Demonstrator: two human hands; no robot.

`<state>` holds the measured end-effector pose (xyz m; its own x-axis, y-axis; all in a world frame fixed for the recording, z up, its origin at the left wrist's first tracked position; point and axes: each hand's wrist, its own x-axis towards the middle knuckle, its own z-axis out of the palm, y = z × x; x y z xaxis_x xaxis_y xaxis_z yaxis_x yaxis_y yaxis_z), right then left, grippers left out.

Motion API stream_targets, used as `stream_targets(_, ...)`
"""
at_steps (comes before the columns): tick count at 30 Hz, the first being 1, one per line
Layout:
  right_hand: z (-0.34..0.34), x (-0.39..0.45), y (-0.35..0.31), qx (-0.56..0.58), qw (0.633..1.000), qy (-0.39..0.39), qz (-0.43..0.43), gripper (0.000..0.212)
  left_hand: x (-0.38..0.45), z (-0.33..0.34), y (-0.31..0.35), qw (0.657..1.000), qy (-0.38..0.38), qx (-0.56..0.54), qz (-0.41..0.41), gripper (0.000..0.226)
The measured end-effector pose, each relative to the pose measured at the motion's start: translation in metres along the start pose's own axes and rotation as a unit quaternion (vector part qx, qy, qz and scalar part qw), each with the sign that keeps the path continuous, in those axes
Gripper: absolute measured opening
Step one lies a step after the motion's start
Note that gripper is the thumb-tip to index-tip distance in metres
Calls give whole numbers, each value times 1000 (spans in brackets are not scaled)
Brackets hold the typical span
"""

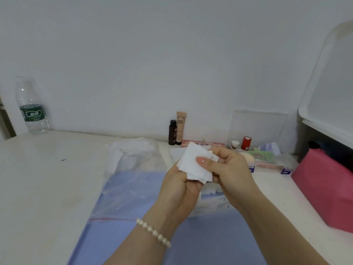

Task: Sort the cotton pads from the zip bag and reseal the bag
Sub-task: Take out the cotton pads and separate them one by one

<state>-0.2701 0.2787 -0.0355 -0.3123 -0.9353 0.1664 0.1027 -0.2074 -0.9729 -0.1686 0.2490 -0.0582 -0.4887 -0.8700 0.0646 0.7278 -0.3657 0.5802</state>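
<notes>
Cotton pads (pixel 193 165): a small white stack held above the desk (pixel 47 178) between both hands, left hand (pixel 178 190) cupping it from below with fingers curled round its lower edge, right hand (pixel 227 169) pinching it from the right with the thumb pressed on the top face; the stack tilts up and away, so either hand could carry it off. Zip bag (pixel 126 186): clear, red-striped seal toward the viewer, flat on a blue mat (pixel 200 236) down and left of the hands, nearer the left hand; more white pads seem to lie at its far end. Clear box (pixel 257 129), far right by the wall: small toiletries.
</notes>
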Motion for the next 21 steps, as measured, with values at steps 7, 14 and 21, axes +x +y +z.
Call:
stream_targets(7, 0, 0, -1, -19, 999, 35, -7, 11, -3, 0, 1, 992, -1, -124, -39, 56)
stream_targets(14, 2, 0, -1, -39, 998, 50, -13, 17, -7, 4, -1, 996, -10, -91, -19, 46)
stream_targets(21, 3, -1, 0, -37, 998, 57, -17, 13, -4, 4, -6, 999, 0, -51, -11, 47)
